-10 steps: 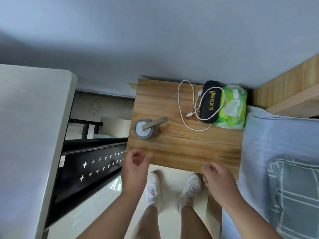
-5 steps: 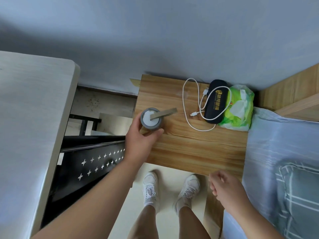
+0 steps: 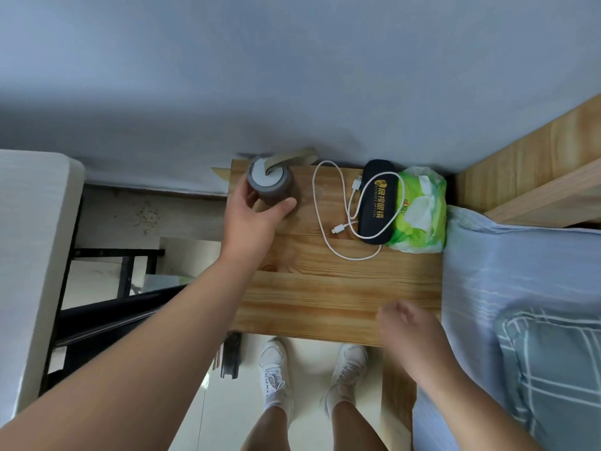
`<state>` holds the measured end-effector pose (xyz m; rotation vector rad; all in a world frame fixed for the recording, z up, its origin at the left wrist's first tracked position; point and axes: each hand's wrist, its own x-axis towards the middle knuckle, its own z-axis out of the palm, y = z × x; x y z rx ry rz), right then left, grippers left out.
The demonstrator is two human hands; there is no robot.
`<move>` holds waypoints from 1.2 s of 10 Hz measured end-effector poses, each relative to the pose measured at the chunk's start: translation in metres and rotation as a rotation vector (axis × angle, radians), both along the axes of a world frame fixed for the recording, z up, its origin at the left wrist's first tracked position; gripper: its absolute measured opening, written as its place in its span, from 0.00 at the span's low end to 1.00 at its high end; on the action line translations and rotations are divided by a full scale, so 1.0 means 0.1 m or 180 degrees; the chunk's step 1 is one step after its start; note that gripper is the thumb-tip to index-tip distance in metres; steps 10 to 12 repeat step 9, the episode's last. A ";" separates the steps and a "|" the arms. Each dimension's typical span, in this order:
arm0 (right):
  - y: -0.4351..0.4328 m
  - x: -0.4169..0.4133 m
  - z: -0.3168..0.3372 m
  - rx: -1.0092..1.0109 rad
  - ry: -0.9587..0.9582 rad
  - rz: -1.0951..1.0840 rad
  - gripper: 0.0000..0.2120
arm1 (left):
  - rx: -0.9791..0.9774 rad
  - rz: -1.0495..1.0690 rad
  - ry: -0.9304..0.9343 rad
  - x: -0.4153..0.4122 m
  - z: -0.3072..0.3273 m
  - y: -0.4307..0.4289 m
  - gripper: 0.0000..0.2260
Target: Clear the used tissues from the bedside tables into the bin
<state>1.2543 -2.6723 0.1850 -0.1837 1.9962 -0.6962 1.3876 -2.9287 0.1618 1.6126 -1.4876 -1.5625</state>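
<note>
A wooden bedside table (image 3: 325,294) stands against the wall. My left hand (image 3: 253,219) grips a grey cylindrical lamp (image 3: 270,182) with a tan arm at the table's far left corner. My right hand (image 3: 413,330) hovers over the table's near right edge, fingers loosely curled, holding nothing. A green pack of tissues (image 3: 419,209) lies at the far right. No loose used tissue or bin is visible.
A black glasses case (image 3: 379,201) with a white charging cable (image 3: 328,203) looped over it lies next to the tissue pack. A bed with blue sheet (image 3: 507,271) and checked pillow (image 3: 559,369) is on the right. A white desk (image 3: 29,255) and black metal frame (image 3: 97,307) stand left.
My left hand took hold of the grey lamp near the table's left front and carried it to the far left corner by the wall. My right hand stayed near the front edge.
</note>
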 end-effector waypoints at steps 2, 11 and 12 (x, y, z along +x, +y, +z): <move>-0.08 -0.03 -0.10 -0.0129 -0.0074 -0.0184 0.11 | -0.0150 -0.0040 0.0017 -0.18 -0.08 -0.09 0.32; 0.07 -0.09 -0.08 -0.0178 -0.0079 -0.0397 0.11 | 0.0105 -0.0164 -0.0642 0.13 0.06 0.45 0.29; 0.07 -0.09 -0.08 -0.0178 -0.0079 -0.0397 0.11 | 0.0105 -0.0164 -0.0642 0.13 0.06 0.45 0.29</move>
